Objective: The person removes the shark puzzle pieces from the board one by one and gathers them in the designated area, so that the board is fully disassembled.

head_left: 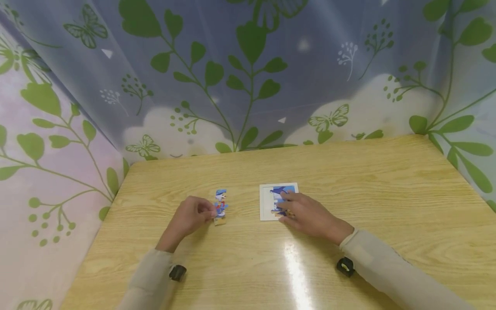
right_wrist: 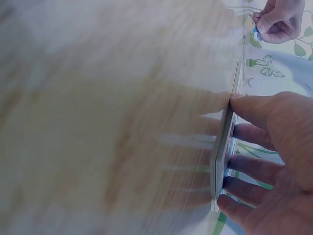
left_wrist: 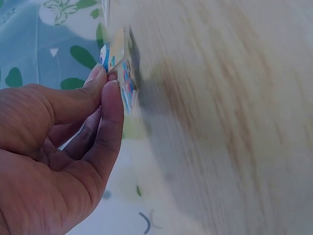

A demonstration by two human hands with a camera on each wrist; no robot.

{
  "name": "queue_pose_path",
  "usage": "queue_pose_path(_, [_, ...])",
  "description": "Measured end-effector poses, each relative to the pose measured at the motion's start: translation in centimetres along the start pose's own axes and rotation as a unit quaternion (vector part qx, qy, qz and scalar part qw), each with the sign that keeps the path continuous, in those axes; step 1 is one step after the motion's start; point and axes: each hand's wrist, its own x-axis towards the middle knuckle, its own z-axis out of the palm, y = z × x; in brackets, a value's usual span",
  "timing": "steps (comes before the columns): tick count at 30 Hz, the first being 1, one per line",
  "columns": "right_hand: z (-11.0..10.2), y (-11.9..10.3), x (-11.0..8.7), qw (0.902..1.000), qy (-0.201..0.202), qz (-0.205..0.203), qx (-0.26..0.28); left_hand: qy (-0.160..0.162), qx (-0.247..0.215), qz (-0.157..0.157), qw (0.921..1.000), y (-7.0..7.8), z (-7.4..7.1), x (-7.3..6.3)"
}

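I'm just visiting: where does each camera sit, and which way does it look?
Head: on the person's head, facing forward and down at the table; left hand, right hand and sleeves show.
Left wrist: on that wrist, facing the left hand, which pinches a puzzle piece.
Right wrist: on that wrist, facing the right hand at the puzzle tray; the left hand shows top right.
Shared: head and right wrist both show both hands and the tray.

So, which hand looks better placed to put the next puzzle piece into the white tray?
Probably the left hand: it pinches a puzzle piece, and the bare part of the white tray faces that hand. The right hand touches the tray, so may suit steadying.
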Motion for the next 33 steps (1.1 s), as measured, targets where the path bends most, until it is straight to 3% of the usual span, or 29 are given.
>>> queue_pose_path(19, [-0.07, -0.18, -0.13, 0.9999, -0.005, 0.013, 0.006, 0.025, 0.038, -0.021, 0.9987, -0.25, 0.69, 0.04])
queue_pose_path(33, [-0.14, -0.36, -0.12, 0.9992, -0.029, 0.025, 0.013, 0.026, 0.028, -0.021, 0.9991, 0.01, 0.75, 0.08])
